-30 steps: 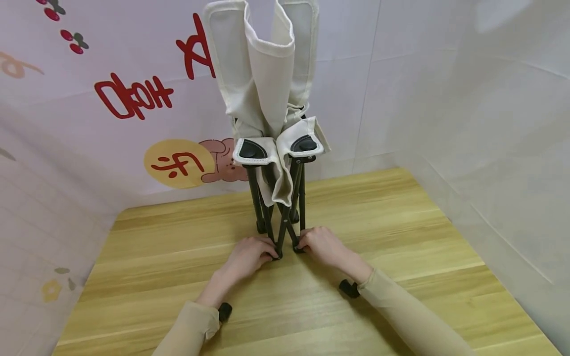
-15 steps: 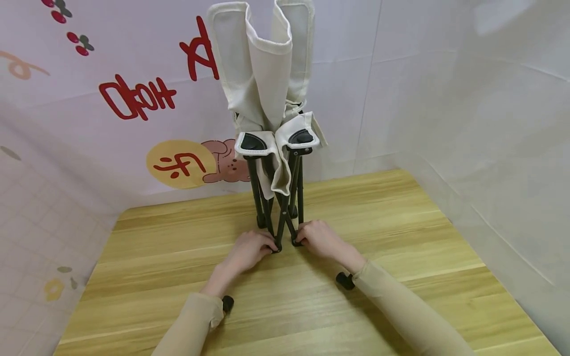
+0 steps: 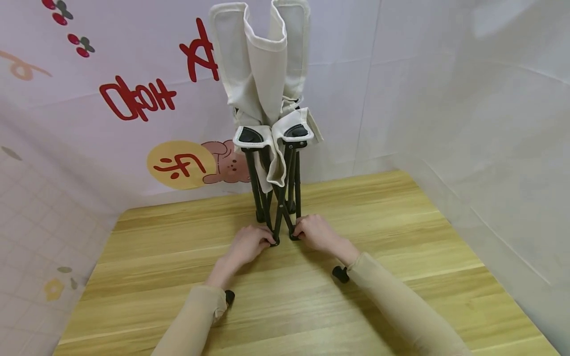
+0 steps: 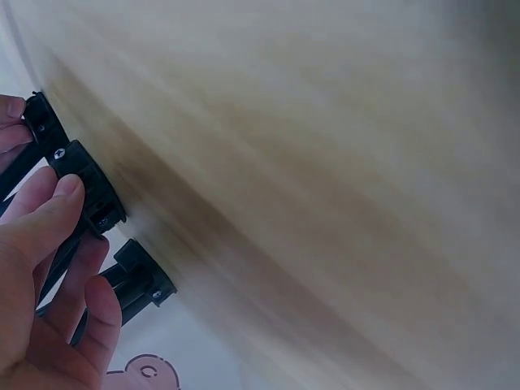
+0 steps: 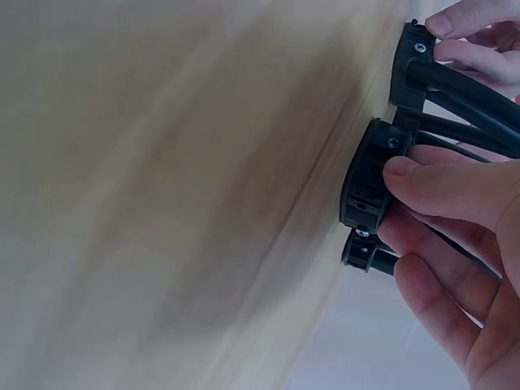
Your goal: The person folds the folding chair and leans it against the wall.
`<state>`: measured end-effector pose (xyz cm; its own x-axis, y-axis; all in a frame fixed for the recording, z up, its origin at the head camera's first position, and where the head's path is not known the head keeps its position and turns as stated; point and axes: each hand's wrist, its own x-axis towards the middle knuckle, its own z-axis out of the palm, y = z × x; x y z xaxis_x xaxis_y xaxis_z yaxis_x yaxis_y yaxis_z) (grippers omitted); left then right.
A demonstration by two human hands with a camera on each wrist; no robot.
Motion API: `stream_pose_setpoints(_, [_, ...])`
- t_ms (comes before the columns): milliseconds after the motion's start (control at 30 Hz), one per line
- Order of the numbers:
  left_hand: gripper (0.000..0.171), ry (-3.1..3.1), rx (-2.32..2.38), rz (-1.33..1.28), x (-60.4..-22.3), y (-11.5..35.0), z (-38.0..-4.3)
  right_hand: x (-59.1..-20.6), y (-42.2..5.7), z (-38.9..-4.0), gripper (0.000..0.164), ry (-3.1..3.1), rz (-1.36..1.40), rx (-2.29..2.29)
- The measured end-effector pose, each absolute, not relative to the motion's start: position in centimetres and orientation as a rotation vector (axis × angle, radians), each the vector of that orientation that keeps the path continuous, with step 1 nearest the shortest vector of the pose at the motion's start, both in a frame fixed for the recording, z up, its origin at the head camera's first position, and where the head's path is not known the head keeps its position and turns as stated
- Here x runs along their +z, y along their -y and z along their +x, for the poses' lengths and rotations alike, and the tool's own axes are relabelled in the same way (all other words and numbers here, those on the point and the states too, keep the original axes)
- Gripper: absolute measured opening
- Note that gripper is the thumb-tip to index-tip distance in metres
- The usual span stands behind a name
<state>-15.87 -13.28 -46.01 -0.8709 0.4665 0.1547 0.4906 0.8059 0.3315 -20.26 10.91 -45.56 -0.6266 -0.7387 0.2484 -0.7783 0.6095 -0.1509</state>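
A folded camping chair stands upright on the table, its cream fabric bunched above crossed black legs. My left hand pinches the foot of the near left leg between thumb and fingers; that black plastic foot shows up close in the left wrist view. On the other side, my right hand grips the near right foot, thumb on its near face. Both feet sit right at the tabletop, a small gap apart. The far feet stand behind them, partly hidden by the legs and hands.
The wood-grain table runs back to a wall sheet close behind the chair. Red lettering and a cartoon bear decorate the sheet. Further sheets hang at left and right. A black wrist device juts from beneath the right wrist.
The chair has slid a little away from me toward the back wall, with both hands moving along at its near feet. The grips look the same.
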Motion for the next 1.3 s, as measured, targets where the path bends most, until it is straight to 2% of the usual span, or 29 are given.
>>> stream_pose_setpoints(333, [0.014, 2.909, -0.617, -0.695, -46.1, 13.2, -16.7, -45.7, -10.5, -21.6, 0.014, 2.671, 1.248, 0.337])
stream_pose_setpoints(733, [0.015, 2.869, -0.633, -0.646, -46.1, 13.2, -17.7, -45.2, -9.8, -22.6, 0.018, 2.708, 1.218, 0.306])
stream_pose_setpoints(1300, [0.014, 2.874, -0.598, -0.588, -45.8, 13.1, -18.7, -45.1, -9.2, -23.8, 0.015, 2.804, 1.128, 0.327])
